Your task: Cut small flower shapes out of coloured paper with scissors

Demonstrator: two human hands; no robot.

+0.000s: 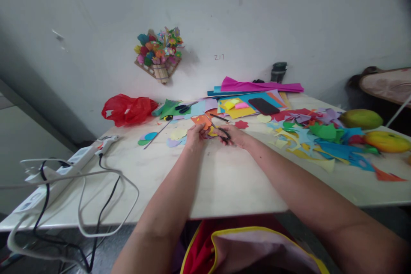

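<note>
Near the middle of the table, my left hand [196, 135] pinches a piece of orange paper [202, 121]. My right hand [238, 135] is closed round the black handles of a pair of scissors [226, 136]. The scissor blades point up and to the left, against or very near the orange paper's right side; whether they touch cannot be made out. Some yellow paper [212, 131] shows between my hands. A red flower-shaped paper cutout [241, 124] lies just beyond my right hand, and a dark pencil [220, 117] lies behind the scissors.
Colourful paper scraps [327, 132] spread across the right, beside two mango-like fruits [361, 118]. A phone [263, 105] rests on coloured sheets at the back. Left are a red plastic bag [128, 110], second scissors [183, 108] and a power strip [64, 175] with loose cables.
</note>
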